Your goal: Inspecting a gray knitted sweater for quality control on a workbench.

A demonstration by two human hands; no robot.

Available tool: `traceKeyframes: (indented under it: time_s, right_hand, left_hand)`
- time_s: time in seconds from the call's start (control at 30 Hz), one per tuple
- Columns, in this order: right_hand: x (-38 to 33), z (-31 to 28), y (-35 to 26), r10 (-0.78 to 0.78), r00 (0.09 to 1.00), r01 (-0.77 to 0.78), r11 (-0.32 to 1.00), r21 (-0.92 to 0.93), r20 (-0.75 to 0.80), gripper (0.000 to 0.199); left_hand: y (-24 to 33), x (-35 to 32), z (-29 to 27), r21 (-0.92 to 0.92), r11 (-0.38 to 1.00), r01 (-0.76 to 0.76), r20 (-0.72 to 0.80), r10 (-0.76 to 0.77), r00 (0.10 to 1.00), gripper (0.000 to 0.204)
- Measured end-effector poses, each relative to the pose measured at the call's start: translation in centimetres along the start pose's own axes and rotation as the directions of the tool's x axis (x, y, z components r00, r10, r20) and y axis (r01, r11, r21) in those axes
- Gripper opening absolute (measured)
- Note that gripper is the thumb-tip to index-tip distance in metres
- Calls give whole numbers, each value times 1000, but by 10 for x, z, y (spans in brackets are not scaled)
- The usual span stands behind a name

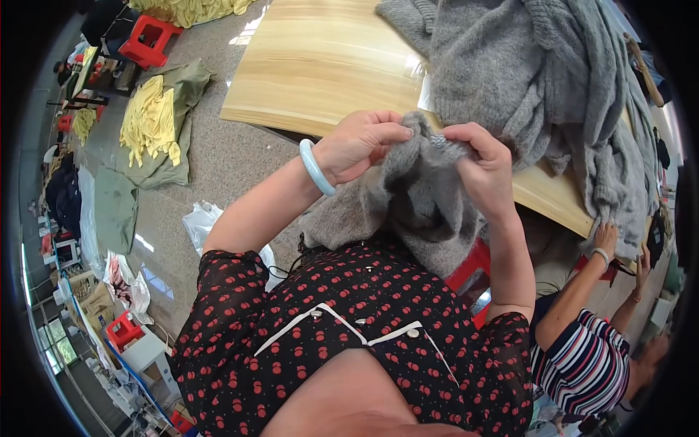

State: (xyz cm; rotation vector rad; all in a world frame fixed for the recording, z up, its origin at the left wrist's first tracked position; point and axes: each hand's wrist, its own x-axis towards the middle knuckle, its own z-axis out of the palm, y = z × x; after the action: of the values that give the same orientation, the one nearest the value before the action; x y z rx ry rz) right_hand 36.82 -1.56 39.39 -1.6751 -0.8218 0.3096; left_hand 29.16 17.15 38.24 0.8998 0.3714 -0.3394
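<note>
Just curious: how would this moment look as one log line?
left hand: pinching grey knit garment | right hand: pinching it too | wooden table behind

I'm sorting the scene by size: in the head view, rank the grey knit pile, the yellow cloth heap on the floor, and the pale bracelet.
1. grey knit pile
2. yellow cloth heap, farther off, so only apparent size
3. pale bracelet

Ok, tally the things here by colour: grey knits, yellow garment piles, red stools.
Grey knits: 2, one in both hands, one heap on the table
Yellow garment piles: 3
Red stools: 3
Total: 8
</note>
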Motion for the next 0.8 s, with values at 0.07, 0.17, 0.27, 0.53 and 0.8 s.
traceKeyframes:
  time_s: [0.07, 0.17, 0.27, 0.53, 0.8]
  right_hand:
    - [2, 5, 2, 24, 999, -24, 999, 25, 22, 35]
    - [8, 10, -1, -80, 995, 84, 994, -71, 56, 35]
    - [9, 14, 1, -171, 985, 172, 976, -132, 18, 33]
    - [12, 24, 3, -280, 960, 267, 906, -328, 9, 32]
    - [14, 37, 12, -221, 975, 209, 935, -285, -11, 26]
  left_hand:
    - [1, -1, 3, -4, 1000, -27, 0, 27, 1000, 11]
    - [4, -3, 5, 99, 992, -73, -18, 75, 997, 11]
    - [3, -5, 5, 108, 991, -84, 13, 83, 996, 11]
    - [2, -6, 2, 167, 970, -175, -24, 181, 983, 10]
    - [-11, -6, -6, 799, 183, -572, 245, 770, 589, 11]
